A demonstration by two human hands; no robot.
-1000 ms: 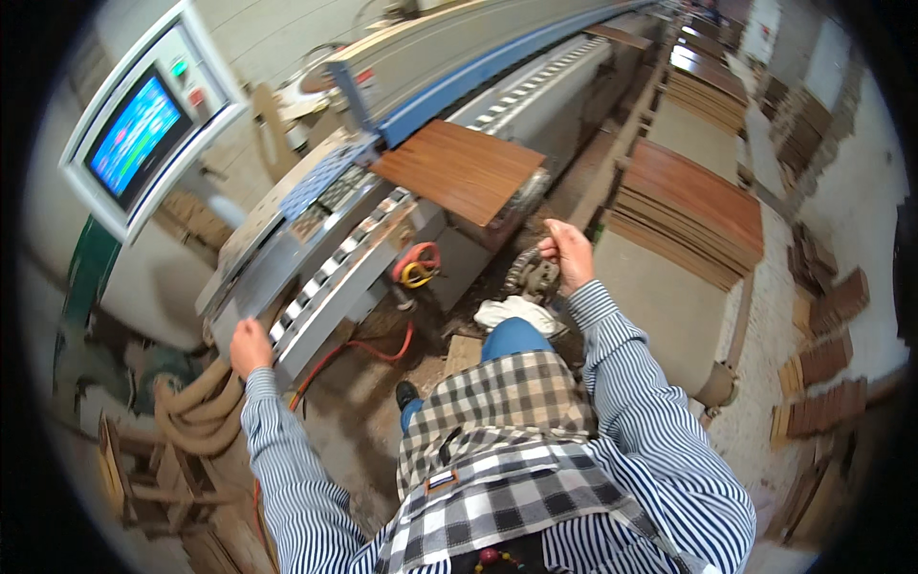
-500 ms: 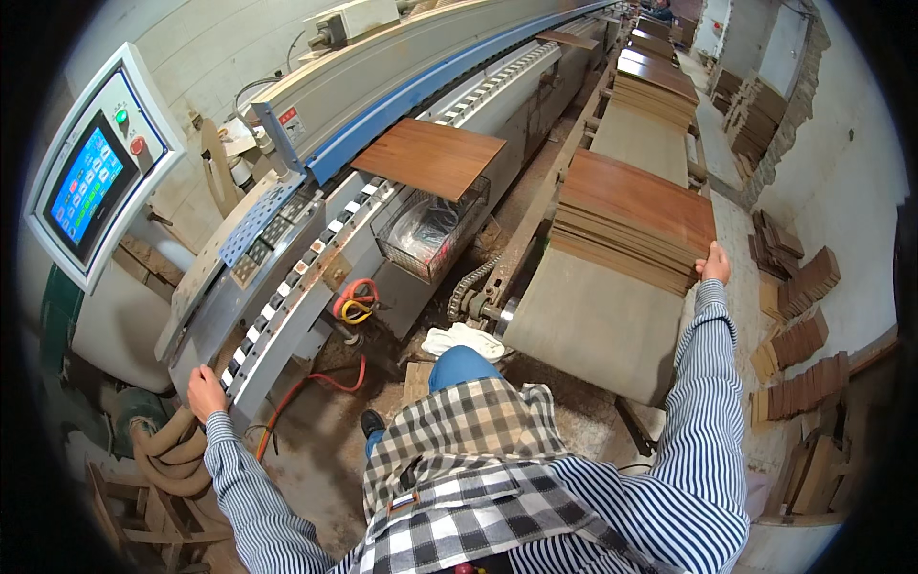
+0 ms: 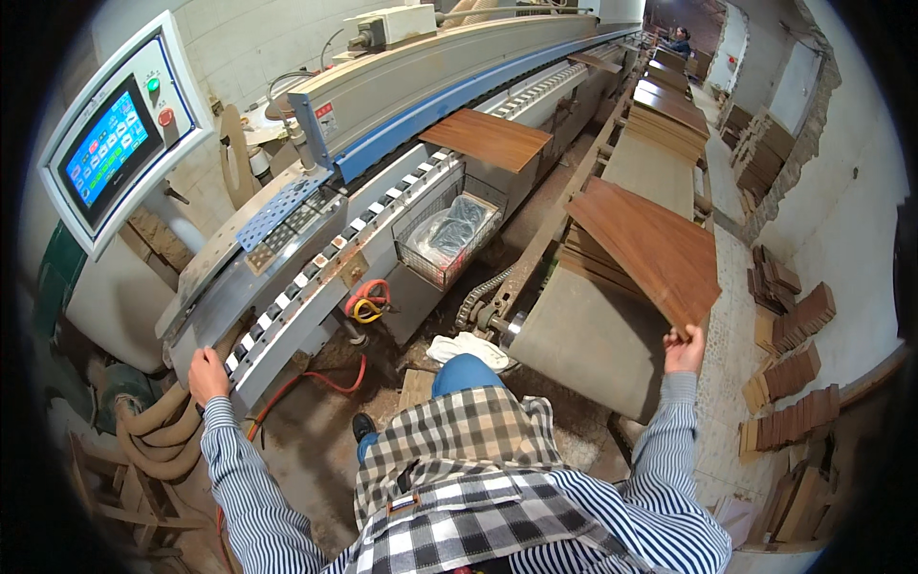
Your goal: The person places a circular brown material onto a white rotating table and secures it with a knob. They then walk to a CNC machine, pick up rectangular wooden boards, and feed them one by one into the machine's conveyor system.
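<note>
My right hand (image 3: 684,350) is closed on the near corner of a reddish-brown wood panel (image 3: 652,251). The panel is turned askew and tilted over a stack of similar panels (image 3: 593,256), which rests on a conveyor belt (image 3: 579,325). At the left, my left hand (image 3: 208,377) has its fingers curled on the end of the machine's grey metal bed (image 3: 201,330), beside a roller track (image 3: 316,268). Another brown panel (image 3: 488,139) lies farther along that track, partly beneath the machine's blue-edged beam (image 3: 421,110).
A control panel with a lit screen (image 3: 110,153) stands at the left. A wire basket (image 3: 449,230) hangs on the machine's side above a red hose (image 3: 335,383). White gloves (image 3: 469,350) lie near my knee. Wood pieces (image 3: 803,316) lean by the right wall. A person (image 3: 677,40) is far off.
My right hand has drawn inward and the top panel has swung askew on the stack, its near corner now in my fingers. My left hand stays at the machine's end.
</note>
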